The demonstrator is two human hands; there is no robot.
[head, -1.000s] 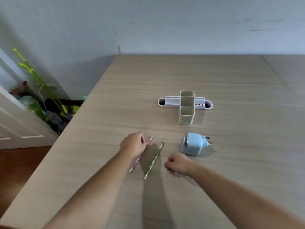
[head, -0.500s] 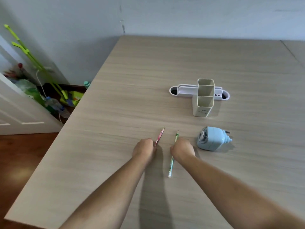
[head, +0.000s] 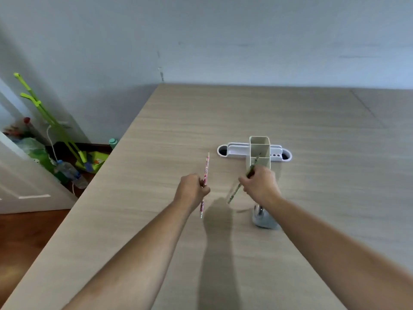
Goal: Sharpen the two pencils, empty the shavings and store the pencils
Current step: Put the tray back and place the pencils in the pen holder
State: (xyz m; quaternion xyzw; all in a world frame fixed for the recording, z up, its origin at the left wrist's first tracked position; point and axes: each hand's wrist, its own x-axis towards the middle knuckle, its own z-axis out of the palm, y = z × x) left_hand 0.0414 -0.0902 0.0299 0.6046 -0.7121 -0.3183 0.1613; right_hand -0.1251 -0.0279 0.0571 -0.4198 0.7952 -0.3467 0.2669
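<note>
Pink pencil [head: 206, 167]: raised off the table, nearly upright, tip pointing away from the person; the shaft runs through the fist, with a long part above it and a short part below.
Left hand [head: 192, 190]: fingers curled tight around the pink pencil's lower half.
Green pencil [head: 235, 193]: blurred, tilted, upper end leaning toward the holder, lower end hanging over the table.
Right hand [head: 260, 186]: closed on the green pencil near its middle.
Sharpener [head: 263, 218]: pale blue, on the table just under the right wrist, which partly hides it.
Pencil holder [head: 259, 151]: cream square compartments standing beyond the right hand, whose knuckles cover the lower front.
White tray [head: 237, 150]: low, lies crosswise behind the holder.
Table [head: 312, 135]: light wood, otherwise bare; cleaning tools [head: 51, 128] stand on the floor at far left.
</note>
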